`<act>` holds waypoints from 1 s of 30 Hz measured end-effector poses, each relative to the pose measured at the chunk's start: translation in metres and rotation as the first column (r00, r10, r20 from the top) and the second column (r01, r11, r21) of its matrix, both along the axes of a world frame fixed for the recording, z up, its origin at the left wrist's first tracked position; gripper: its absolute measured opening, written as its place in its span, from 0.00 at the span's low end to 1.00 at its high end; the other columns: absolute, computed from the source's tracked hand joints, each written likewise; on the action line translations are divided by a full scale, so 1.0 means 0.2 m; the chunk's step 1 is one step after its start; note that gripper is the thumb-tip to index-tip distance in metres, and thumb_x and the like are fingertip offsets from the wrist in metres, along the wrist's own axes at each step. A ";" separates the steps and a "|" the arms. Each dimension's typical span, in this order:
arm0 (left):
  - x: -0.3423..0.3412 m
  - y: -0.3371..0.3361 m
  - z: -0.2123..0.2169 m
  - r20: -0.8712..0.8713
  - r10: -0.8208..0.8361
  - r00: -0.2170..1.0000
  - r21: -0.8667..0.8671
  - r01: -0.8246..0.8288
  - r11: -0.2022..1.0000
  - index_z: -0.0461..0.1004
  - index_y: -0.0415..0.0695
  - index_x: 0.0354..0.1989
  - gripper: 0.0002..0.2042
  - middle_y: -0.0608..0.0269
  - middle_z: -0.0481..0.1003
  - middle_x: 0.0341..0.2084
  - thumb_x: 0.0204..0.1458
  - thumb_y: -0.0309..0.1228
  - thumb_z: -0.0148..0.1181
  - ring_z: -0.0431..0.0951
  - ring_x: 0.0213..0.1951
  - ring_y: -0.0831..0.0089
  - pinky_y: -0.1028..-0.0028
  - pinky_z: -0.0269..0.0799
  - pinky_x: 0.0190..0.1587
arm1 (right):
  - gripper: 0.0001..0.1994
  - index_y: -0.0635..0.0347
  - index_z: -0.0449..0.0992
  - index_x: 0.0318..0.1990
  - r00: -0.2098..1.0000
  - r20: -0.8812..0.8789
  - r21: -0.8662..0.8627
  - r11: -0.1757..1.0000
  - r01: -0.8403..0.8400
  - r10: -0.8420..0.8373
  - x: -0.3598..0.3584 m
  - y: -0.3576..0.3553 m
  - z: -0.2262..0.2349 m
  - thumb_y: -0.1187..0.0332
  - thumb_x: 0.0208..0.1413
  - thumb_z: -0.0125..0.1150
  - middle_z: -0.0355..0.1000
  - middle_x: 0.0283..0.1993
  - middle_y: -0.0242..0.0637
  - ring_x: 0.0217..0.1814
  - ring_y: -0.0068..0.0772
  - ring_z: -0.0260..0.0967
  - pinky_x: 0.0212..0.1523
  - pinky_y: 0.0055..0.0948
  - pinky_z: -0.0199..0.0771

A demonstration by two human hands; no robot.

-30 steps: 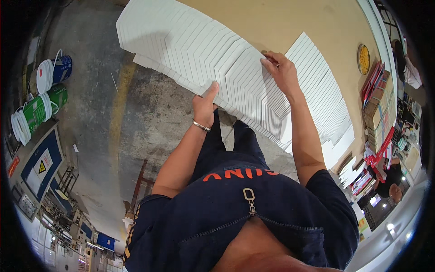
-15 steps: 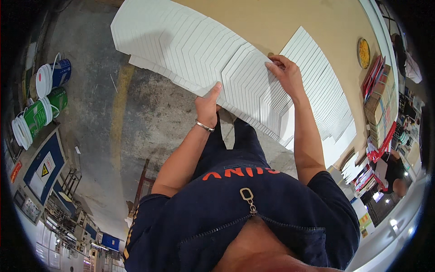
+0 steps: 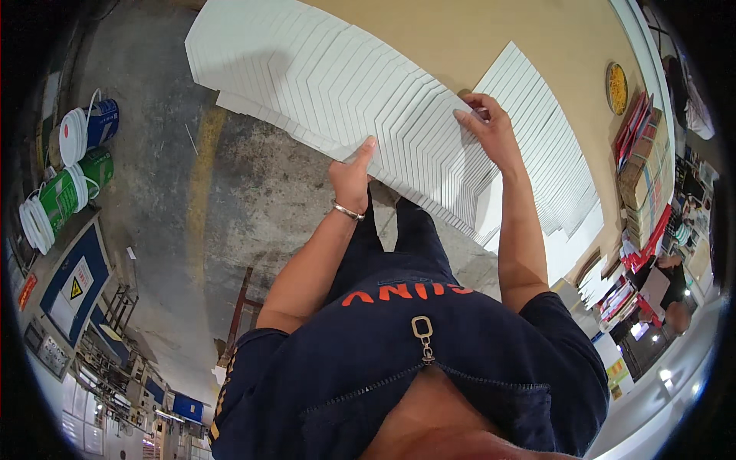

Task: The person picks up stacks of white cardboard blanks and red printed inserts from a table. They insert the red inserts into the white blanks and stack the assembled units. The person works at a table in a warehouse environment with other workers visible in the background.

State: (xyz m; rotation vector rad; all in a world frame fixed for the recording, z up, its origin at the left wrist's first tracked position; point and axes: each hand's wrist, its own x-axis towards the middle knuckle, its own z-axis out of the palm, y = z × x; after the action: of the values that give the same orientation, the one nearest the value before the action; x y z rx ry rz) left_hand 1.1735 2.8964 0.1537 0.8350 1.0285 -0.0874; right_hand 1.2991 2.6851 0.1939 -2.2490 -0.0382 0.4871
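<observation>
A long fan of overlapping white die-cut paper sheets (image 3: 330,100) stretches across the tan tabletop, its near edge overhanging the floor. My left hand (image 3: 353,180) grips that near edge, thumb on top and fingers hidden beneath. At the far edge, my right hand (image 3: 487,126) is closed with thumb and fingertips at the sheets' border. Which sheets lie between those fingertips is hard to see. Just beyond my right wrist lies a second fan of white sheets (image 3: 537,138), spread toward the right.
On the tan tabletop (image 3: 460,31) at right are a round yellow-topped container (image 3: 616,88) and a bundle of boards (image 3: 640,169). Plastic buckets (image 3: 73,138) stand on the concrete floor at left, near a blue machine panel (image 3: 73,287). A person (image 3: 675,314) is at far right.
My right hand has shifted slightly right along the far edge. A raised step among the middle sheets now looks more evenly spread. My left hand has barely moved.
</observation>
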 end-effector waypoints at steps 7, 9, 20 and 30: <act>-0.03 0.00 -0.05 0.069 0.041 0.997 0.002 -0.041 0.999 0.73 0.35 0.42 0.15 0.62 0.75 0.37 0.47 0.27 0.65 0.75 0.35 0.76 0.76 0.72 0.31 | 0.14 0.67 0.75 0.40 0.991 -0.130 0.077 0.996 0.048 -0.037 0.00 0.01 0.06 0.65 0.50 0.64 0.71 0.27 0.33 0.30 0.23 0.65 0.35 0.24 0.67; -0.02 0.00 -0.04 0.041 0.028 0.999 0.002 -0.028 1.000 0.73 0.35 0.41 0.14 0.62 0.75 0.36 0.47 0.27 0.65 0.75 0.35 0.76 0.76 0.71 0.32 | 0.13 0.67 0.76 0.39 0.984 -0.177 0.030 1.000 0.008 -0.003 0.02 0.00 0.04 0.65 0.50 0.64 0.70 0.25 0.31 0.29 0.21 0.64 0.33 0.22 0.66; -0.03 -0.02 -0.07 0.066 -0.011 0.998 0.099 0.004 0.995 0.73 0.35 0.42 0.15 0.61 0.75 0.39 0.47 0.27 0.65 0.74 0.39 0.77 0.77 0.70 0.38 | 0.14 0.69 0.77 0.37 0.976 -0.215 0.151 0.988 0.045 -0.011 0.04 -0.02 -0.10 0.65 0.50 0.64 0.72 0.26 0.30 0.28 0.18 0.64 0.31 0.23 0.66; -0.01 -0.02 0.01 0.036 -0.027 0.999 0.026 0.026 0.999 0.67 0.34 0.50 0.21 0.57 0.71 0.46 0.48 0.27 0.64 0.74 0.44 0.71 0.72 0.74 0.42 | 0.18 0.66 0.76 0.41 0.988 -0.147 0.024 0.999 -0.046 0.049 0.04 -0.04 -0.12 0.59 0.50 0.63 0.75 0.31 0.39 0.32 0.27 0.69 0.37 0.27 0.69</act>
State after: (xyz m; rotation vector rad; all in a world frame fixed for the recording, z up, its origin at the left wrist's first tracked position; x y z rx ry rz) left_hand 1.1711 2.8918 0.1556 0.8709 0.9870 -0.0810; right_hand 1.3077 2.6779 0.1704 -2.1896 -0.0201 0.6749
